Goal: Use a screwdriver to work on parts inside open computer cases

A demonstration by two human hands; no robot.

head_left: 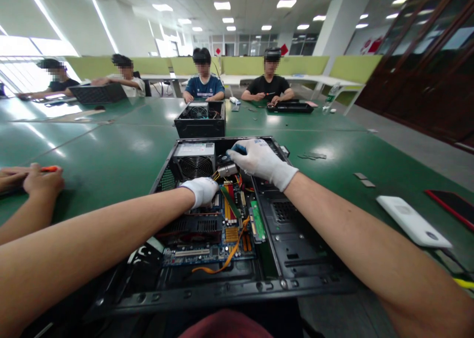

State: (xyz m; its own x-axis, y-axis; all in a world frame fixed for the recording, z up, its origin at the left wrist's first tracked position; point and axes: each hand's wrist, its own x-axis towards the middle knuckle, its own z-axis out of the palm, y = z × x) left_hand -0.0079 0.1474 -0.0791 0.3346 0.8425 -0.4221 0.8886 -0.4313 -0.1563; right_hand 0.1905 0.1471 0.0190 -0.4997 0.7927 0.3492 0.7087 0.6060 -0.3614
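Note:
An opened black computer case [222, 294] lies in front of me, its motherboard [192, 258] exposed. My left hand [202, 191], in a white glove, is curled low over the board beside the power supply [194, 155]; its fingertips are hidden. My right hand [257, 161], gloved with blue-coated fingers, is closed above the far part of the case, thumb near the fingers; anything between them cannot be made out. A silver metal part [226, 169] sits between the hands among cables. Near my left hand, a green memory stick [230, 202] slants over the red and yellow slots.
A white power bank [413, 220] and a red-edged black phone [452, 207] lie right. Small metal plates [364, 180] rest on the green table [122, 155]. At left, another person's hands [42, 180] hold an orange-handled tool. Across sits another case [200, 126] with people behind.

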